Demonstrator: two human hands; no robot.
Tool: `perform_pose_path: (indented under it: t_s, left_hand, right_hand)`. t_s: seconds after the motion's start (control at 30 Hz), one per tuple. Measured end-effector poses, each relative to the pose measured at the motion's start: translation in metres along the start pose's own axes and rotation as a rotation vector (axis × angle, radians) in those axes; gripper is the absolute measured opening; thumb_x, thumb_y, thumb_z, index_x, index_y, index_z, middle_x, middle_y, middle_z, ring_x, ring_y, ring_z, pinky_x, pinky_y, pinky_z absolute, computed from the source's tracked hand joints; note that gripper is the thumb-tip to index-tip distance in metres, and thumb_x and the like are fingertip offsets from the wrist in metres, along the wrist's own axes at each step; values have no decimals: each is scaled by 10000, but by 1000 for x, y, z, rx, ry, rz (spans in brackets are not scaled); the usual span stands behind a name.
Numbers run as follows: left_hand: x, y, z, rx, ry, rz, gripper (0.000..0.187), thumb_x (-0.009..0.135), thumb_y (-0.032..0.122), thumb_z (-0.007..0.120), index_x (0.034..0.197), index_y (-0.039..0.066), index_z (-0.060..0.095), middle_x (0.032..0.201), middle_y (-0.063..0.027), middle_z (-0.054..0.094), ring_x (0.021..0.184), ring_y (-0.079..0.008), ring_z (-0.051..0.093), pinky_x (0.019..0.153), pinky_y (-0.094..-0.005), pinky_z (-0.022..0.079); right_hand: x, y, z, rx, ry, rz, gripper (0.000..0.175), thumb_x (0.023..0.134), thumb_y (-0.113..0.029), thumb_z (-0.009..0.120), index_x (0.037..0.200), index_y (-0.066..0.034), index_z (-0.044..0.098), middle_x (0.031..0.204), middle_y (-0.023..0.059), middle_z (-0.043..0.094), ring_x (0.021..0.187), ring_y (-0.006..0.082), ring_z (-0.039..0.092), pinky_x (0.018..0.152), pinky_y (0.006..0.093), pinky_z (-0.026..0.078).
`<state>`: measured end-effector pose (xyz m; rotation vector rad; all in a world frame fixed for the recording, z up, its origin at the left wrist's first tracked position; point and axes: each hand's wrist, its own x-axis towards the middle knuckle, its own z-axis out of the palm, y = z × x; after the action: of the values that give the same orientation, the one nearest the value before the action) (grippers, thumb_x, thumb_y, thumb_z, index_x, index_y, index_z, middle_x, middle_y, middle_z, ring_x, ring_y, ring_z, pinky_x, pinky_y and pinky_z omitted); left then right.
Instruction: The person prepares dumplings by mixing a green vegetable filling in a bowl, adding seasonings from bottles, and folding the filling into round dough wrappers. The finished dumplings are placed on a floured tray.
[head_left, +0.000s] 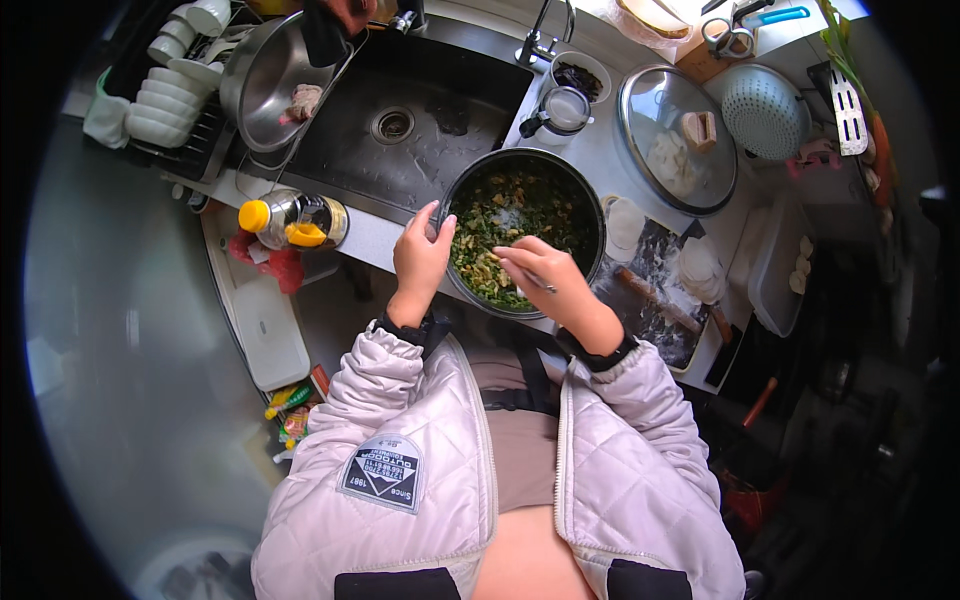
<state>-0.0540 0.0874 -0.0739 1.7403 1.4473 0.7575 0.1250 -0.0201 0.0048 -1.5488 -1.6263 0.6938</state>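
Observation:
A round dark-rimmed pot (602, 225) stands at the counter's front edge, holding a chopped mix of green leaves and yellow bits (487, 225). Over its near right part, my right hand (551, 285) grips a thin metal utensil (540, 283); its working end is hidden, so its kind is unclear. My left hand (424, 251) is at the pot's left rim, thumb and fingers apart; it seems to steady the rim. Right of the pot lie round dough wrappers (625, 229), a wooden rolling pin (660, 300) and a floured dark board (622, 315).
Behind the pot is a dark sink (360, 90) with a steel bowl (262, 82) at its left. An oil bottle (296, 219) lies or stands left of my hand. A glass lid (679, 139), a colander (765, 111) and a plastic container (780, 270) are at right.

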Motion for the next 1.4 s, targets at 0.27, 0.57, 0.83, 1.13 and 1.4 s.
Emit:
perform_pose_path:
  t_s: [0.27,0.57,0.83,1.13,1.4]
  left_hand:
    - [0,-4,1,-114,-111,15,300,913,218,630,1157,49,675,961,-140,710,771,-276,676,687,-357,521]
    - [5,3,-1,38,13,290,454,875,170,666,1305,73,555,1018,-146,641,860,-342,650,699,-408,526]
    - [6,-2,3,-31,18,291,415,884,169,664,1265,40,561,1047,-166,649,883,-364,647,728,-414,530]
    - [-21,46,-19,344,-521,872,603,735,182,758,1295,89,555,901,-80,576,870,-265,562,784,-377,429]
    - [-32,46,32,333,-619,947,115,754,134,673,843,63,662,742,-84,619,778,-264,593,725,-380,453]
  right_hand:
    - [-6,18,-36,-72,321,287,124,903,3,620,1008,40,676,865,145,657,734,237,679,649,296,519]
    - [-16,14,-5,-122,335,304,96,895,-16,637,968,27,681,826,152,653,686,273,643,613,310,496]
    - [9,11,10,3,106,92,128,901,-26,644,1021,4,679,876,150,658,740,278,657,646,316,510]
    - [-43,26,-51,172,329,466,184,966,-63,587,1086,47,675,982,94,693,830,154,698,723,242,559]
    - [-50,8,-49,115,369,401,158,945,-39,604,1054,50,673,931,114,685,792,159,694,690,251,540]
